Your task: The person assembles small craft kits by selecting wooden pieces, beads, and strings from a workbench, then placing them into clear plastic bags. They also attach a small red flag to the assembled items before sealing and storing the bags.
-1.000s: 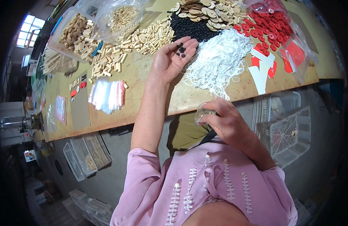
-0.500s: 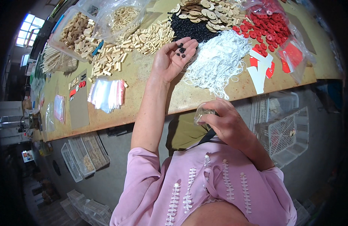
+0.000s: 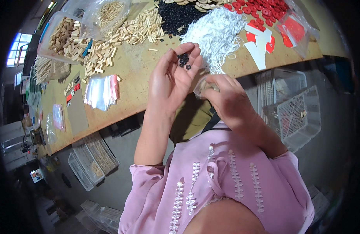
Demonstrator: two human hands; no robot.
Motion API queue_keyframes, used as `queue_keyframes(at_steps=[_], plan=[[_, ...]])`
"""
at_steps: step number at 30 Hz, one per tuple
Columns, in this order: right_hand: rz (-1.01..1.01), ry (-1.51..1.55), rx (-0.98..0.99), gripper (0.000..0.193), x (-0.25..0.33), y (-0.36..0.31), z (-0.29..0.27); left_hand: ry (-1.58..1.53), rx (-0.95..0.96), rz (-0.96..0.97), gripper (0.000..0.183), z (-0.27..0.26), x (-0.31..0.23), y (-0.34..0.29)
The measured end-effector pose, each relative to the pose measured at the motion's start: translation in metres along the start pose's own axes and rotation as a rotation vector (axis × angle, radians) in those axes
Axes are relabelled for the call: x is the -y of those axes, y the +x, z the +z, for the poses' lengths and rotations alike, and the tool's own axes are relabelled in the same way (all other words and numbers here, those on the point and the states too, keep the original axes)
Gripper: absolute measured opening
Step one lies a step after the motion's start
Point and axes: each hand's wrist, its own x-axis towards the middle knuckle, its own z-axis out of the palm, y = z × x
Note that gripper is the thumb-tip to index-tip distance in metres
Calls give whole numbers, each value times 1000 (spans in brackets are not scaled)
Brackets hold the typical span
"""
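Note:
My left hand is turned palm up with its fingers curled, cupping several small black rings near the fingertips. Just right of it, my right hand grips a small clear plastic bag between thumb and fingers. Something pale shows inside the bag, too hidden to name. Beyond the left hand lies a heap of small black rings. A pile of white looped strings sits behind both hands.
The worktable holds wooden blocks, a plastic tub, red discs, white card strips and a stack of clear bags. A sample card lies left. Plastic crates stand below the table's edge.
My left hand has drawn nearer with its fingers curling more around the black rings. My right hand has lifted the bag up beside it. The view has shifted over the table.

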Motion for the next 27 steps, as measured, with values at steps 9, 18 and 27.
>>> queue_keyframes(at_steps=[9, 18, 27], plan=[[17, 3, -37, 19, 23, 9, 13, 566, -119, 339, 48, 22, 37, -39], [-27, 95, -42, 22, 23, 6, 15, 660, -89, 413, 56, 22, 43, -45], [-41, 94, -117, 10, 14, 5, 16, 719, -74, 430, 57, 23, 53, -42]])
